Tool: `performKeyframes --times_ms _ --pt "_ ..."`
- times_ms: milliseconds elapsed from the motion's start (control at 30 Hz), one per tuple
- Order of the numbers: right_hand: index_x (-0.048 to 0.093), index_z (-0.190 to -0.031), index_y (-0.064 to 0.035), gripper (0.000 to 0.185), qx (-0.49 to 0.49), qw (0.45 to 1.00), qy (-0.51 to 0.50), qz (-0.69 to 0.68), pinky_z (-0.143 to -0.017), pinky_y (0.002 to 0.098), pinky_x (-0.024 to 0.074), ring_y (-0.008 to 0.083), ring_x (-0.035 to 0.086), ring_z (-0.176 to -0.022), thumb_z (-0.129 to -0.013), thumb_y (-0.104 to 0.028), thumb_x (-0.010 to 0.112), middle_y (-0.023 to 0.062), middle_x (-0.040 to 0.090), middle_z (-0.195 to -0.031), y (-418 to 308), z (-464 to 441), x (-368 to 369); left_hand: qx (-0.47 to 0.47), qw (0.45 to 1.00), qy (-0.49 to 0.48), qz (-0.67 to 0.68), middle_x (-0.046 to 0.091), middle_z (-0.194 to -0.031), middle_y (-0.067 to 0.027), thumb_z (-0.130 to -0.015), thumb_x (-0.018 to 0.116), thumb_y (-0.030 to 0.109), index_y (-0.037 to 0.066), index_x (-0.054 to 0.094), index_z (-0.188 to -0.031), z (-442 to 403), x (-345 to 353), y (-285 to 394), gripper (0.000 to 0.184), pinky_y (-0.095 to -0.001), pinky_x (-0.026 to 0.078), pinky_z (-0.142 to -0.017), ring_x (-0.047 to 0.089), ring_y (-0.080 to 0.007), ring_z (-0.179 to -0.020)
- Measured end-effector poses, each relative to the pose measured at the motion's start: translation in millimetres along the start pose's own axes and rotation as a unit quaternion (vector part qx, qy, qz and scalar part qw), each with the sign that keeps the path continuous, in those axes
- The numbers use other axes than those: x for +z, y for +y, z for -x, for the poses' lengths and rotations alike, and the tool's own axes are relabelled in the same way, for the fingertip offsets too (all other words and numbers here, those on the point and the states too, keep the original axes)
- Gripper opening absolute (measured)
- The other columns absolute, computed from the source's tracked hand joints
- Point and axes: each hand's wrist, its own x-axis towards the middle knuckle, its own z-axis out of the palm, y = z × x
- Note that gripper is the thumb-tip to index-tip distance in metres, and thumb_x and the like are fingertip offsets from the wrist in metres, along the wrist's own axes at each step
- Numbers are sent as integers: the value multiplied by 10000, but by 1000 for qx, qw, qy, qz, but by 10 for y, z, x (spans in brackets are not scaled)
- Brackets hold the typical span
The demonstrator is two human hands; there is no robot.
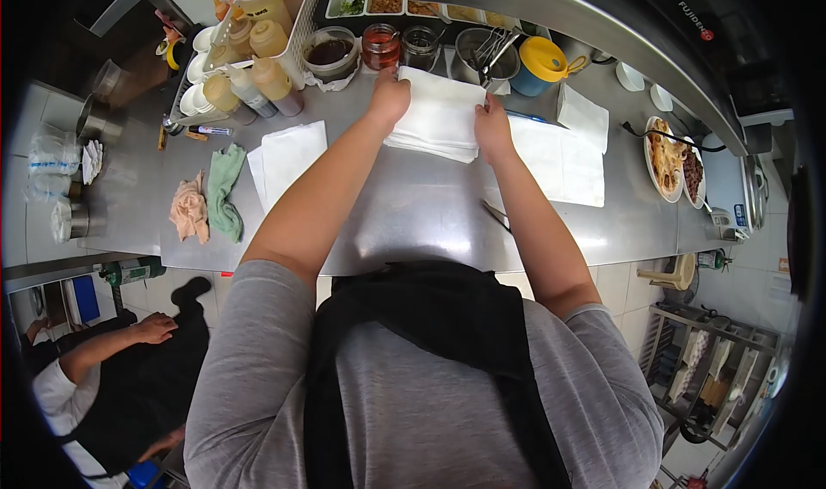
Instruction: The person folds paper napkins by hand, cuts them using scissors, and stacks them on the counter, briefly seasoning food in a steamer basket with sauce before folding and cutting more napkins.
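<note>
A thick stack of folded white paper napkins (pixel 436 115) is held between my two hands over the far middle of the steel counter. My left hand (pixel 390 100) grips its left edge, with the fingers partly hidden behind it. At the right edge, my right hand (pixel 493 129) is closed on the same stack. More white napkins (pixel 564 166) lie flat to the right of my right hand, with a blue pen (pixel 525 116) at their upper edge. Left of my left forearm are other white napkins (pixel 292 155).
Green (pixel 224 192) and pink cloths (pixel 188 207) lie on the left. Behind are squeeze bottles (pixel 273 85), a red jar (pixel 380 49) and a blue-yellow pitcher (pixel 540 66). Food plates (pixel 665 160) stand at right. A steel shelf (pixel 602 33) overhangs the back. Another person (pixel 138 377) is lower left.
</note>
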Motion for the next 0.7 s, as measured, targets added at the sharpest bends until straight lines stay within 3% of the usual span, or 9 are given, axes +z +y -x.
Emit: performKeyframes --times_ms 67,167,233,367,433,700 --pt "387 -1412 44 504 13 1000 -4 -3 -978 386 449 387 561 -1193 -952 -130 502 291 556 -1297 -23 37 -8 17 1000 18 -5 541 -1281 -204 -885 509 144 -12 387 -1399 29 -5 -28 551 -360 403 -987 530 -288 -1173" --pt "426 -1382 38 507 -70 992 28 100 -948 388 465 369 598 -1110 -922 -126 559 279 603 -1191 102 79 14 17 996 25 -85 532 -1288 -211 -889 541 137 -11 441 -1355 260 -103 -39 500 -361 432 -959 540 -294 -1164" --pt "499 -1320 18 477 -195 964 136 122 -784 358 503 251 623 -869 -896 -155 634 167 635 -983 171 137 27 114 985 45 -125 620 -1068 -201 -860 616 149 -13 551 -1212 392 -190 -100 393 -398 451 -939 552 -333 -1122" --pt "542 -1258 12 446 -143 979 71 130 -749 345 507 230 628 -814 -865 -147 680 134 641 -930 210 188 -40 111 979 34 -166 651 -978 -181 -839 672 121 0 604 -1115 536 -293 -117 308 -393 492 -849 623 -306 -975" --pt "561 -1246 -4 412 -135 981 55 127 -725 333 507 226 630 -792 -874 -142 670 113 651 -908 219 193 -44 149 969 65 -184 682 -876 -125 -859 688 143 4 601 -1108 585 -296 -128 298 -355 520 -742 662 -250 -797" --pt "571 -1244 -32 377 -105 991 33 83 -735 325 505 218 637 -801 -884 -113 649 99 662 -884 176 195 -97 101 978 60 -174 677 -863 -135 -840 707 125 15 572 -1060 701 -280 2 280 -372 516 -731 663 -273 -794"
